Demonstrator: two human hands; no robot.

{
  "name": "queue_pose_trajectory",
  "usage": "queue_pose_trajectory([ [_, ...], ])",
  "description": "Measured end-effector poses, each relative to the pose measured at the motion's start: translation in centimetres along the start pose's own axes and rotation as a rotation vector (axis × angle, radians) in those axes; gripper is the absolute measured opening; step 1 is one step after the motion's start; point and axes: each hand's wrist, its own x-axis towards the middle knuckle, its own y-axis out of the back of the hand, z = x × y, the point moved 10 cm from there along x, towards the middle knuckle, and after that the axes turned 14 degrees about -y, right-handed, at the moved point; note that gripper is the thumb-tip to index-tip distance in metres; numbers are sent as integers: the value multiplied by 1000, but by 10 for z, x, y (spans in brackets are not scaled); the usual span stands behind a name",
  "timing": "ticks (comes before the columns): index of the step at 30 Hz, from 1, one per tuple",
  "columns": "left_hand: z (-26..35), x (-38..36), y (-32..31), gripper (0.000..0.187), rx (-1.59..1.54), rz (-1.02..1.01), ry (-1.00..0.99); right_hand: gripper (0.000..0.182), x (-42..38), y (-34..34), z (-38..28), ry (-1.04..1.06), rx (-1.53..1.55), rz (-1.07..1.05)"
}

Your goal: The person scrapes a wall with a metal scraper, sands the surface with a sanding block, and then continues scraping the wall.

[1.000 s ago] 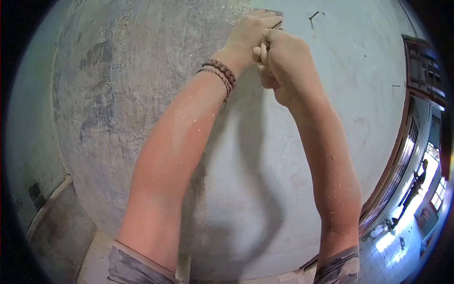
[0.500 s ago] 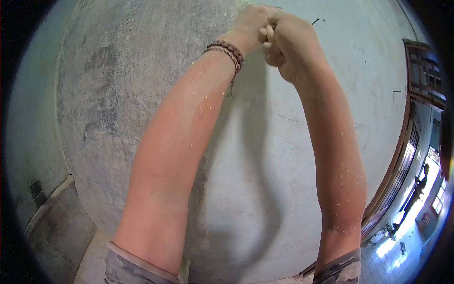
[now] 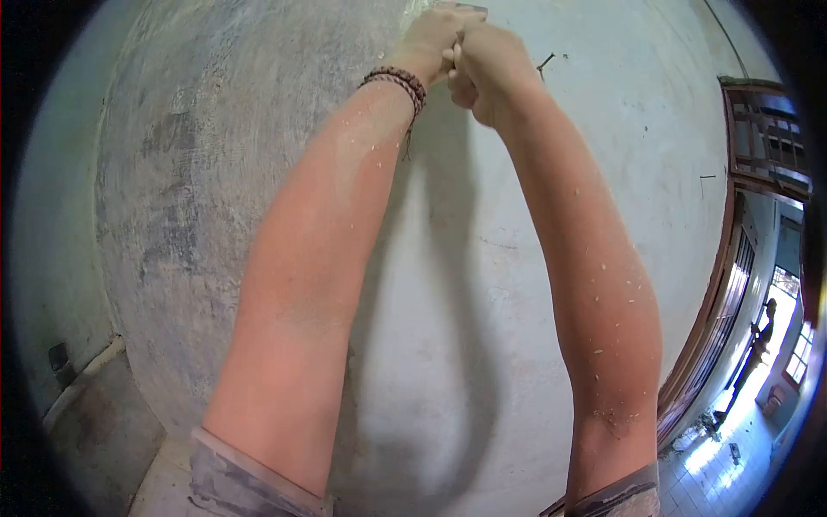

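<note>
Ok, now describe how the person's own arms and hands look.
The left hand and right hand wear no gloves. Braided bracelets, one dark brown, one paler, circle the left wrist, with a thin loose cord hanging down; the right wrist shows nothing worn. The short sleeves are grey-brown in a camouflage-like pattern. Pale flecks dot both forearms.

A mostly hidden flat tool [image 3: 475,9] lies at the wall [image 3: 508,267], grey left, pale right.

Before the wall [image 3: 586,112], the right hand [image 3: 495,62] meets the left hand [image 3: 431,39] from the right. Bracelets [image 3: 401,84] circle the left wrist [image 3: 416,65]. Right of both, a nail [image 3: 544,63] juts out; farther right, beyond the door frame [image 3: 767,187], a person [image 3: 758,343] stands on tiled floor [image 3: 689,491].
</note>
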Motion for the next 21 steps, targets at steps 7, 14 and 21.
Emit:
queue_pose_trajectory([
  [7,75,-68,8,42,26,-16,31,26,-80,5,75,-64,164,-46],
  [14,103,-104,37,41,-61,-169,133,31,-85,19,76,164,-591,52],
  [21,80,-110,41,32,-317,-101,503,37,-87,-20,31,1027,-869,286],
])
